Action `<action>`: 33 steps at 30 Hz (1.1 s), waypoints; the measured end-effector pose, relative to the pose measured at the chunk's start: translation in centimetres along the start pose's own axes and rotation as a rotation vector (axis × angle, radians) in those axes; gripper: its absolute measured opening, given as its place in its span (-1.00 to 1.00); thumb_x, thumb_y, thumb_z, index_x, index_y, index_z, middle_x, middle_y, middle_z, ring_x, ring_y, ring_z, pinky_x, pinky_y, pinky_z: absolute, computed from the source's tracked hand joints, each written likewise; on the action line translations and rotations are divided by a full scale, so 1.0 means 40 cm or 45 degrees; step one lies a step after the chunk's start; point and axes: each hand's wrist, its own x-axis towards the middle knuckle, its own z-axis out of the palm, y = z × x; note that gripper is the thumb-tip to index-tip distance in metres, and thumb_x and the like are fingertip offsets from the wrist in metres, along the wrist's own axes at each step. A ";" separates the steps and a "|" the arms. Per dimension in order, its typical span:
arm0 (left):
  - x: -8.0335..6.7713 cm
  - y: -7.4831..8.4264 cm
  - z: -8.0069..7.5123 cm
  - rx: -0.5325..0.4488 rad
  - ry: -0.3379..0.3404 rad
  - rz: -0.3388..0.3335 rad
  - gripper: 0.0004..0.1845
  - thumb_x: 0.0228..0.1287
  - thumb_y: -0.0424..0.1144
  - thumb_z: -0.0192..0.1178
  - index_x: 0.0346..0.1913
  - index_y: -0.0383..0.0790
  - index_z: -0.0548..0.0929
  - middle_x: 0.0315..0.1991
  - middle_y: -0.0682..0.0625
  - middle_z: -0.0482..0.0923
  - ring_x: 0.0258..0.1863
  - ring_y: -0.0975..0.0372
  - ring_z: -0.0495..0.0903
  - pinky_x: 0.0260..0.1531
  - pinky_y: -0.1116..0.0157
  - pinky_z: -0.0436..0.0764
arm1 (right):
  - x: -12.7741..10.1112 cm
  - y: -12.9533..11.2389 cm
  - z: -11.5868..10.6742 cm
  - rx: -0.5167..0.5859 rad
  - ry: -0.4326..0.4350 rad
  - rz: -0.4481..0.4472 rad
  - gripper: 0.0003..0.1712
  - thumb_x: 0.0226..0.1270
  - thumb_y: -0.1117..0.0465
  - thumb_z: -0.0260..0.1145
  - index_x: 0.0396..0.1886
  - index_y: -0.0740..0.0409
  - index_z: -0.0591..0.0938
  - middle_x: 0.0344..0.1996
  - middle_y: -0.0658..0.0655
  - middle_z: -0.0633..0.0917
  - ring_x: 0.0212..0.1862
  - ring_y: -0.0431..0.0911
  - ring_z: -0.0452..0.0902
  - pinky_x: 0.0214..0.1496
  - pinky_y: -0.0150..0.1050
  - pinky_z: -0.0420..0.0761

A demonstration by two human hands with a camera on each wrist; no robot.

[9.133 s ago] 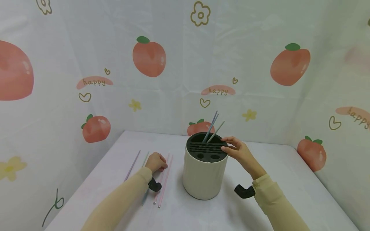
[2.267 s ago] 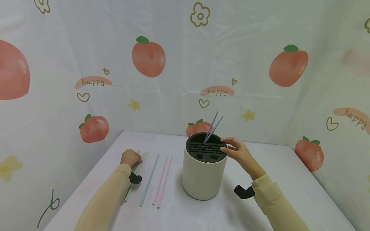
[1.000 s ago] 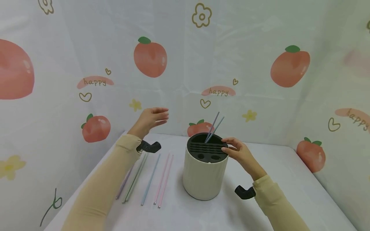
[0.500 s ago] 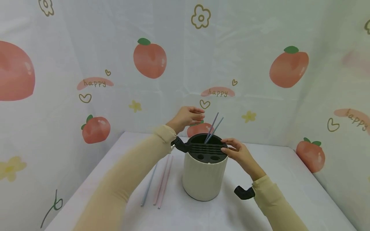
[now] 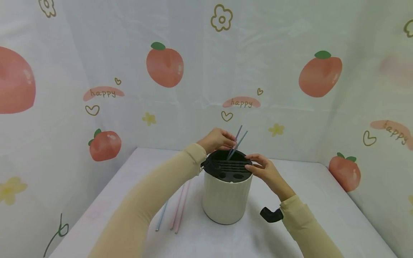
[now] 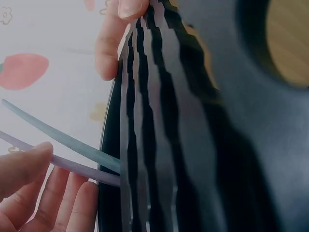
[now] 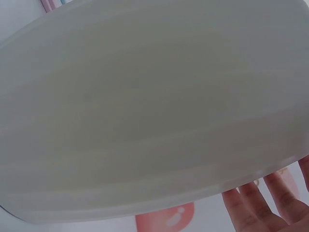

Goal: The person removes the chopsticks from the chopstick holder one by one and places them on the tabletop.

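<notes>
Head view: hands at the holder (image 5: 227, 195)
Left hand (image 5: 217, 139) pinches a straw (image 5: 237, 134); right hand (image 5: 266, 172), fingers relaxed, rests on the rim.

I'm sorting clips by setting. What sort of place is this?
Probably a staged tabletop booth, not a lived-in room: a peach-print backdrop encloses a white table on three sides, which bears only a cream holder and some straws.

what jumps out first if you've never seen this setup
The cream holder with a black slotted top stands mid-table, two straws poking from its rear opening. The left hand reaches to those straws while the right hand touches the rim. More straws lie on the table, left of the holder.
</notes>
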 end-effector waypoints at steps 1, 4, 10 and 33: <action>0.000 -0.001 0.000 0.003 -0.001 -0.001 -0.68 0.21 -0.48 0.28 0.04 -0.46 0.61 -0.01 -0.27 0.65 -0.25 0.17 0.66 0.04 0.18 0.64 | 0.001 0.001 0.000 0.000 -0.001 -0.001 -0.50 0.37 0.18 0.24 0.22 0.29 0.41 0.29 0.31 0.38 0.34 0.29 0.28 0.28 0.08 0.41; -0.003 0.000 -0.001 0.027 0.003 -0.001 -0.68 0.21 -0.49 0.28 0.04 -0.46 0.61 0.00 -0.27 0.64 -0.20 0.13 0.68 0.01 0.21 0.66 | 0.003 0.005 0.000 -0.002 -0.003 -0.006 -0.51 0.37 0.19 0.24 0.22 0.28 0.42 0.28 0.31 0.39 0.33 0.29 0.29 0.28 0.10 0.41; -0.008 0.020 -0.026 -0.002 0.047 0.090 -0.67 0.24 -0.48 0.25 0.08 -0.45 0.60 0.05 -0.23 0.60 -0.05 0.07 0.65 0.01 0.22 0.66 | 0.005 0.009 0.000 0.004 0.000 -0.015 -0.50 0.37 0.19 0.25 0.23 0.28 0.41 0.28 0.29 0.40 0.32 0.27 0.31 0.26 0.04 0.43; -0.180 0.072 -0.434 -0.541 0.504 0.514 -0.90 0.28 -0.44 0.21 -0.19 -0.24 0.66 -0.33 0.05 0.64 -0.34 0.30 0.65 -0.19 0.39 0.69 | 0.002 0.007 0.002 -0.017 0.002 -0.012 -0.49 0.37 0.18 0.25 0.24 0.29 0.41 0.27 0.31 0.40 0.32 0.26 0.31 0.28 0.10 0.41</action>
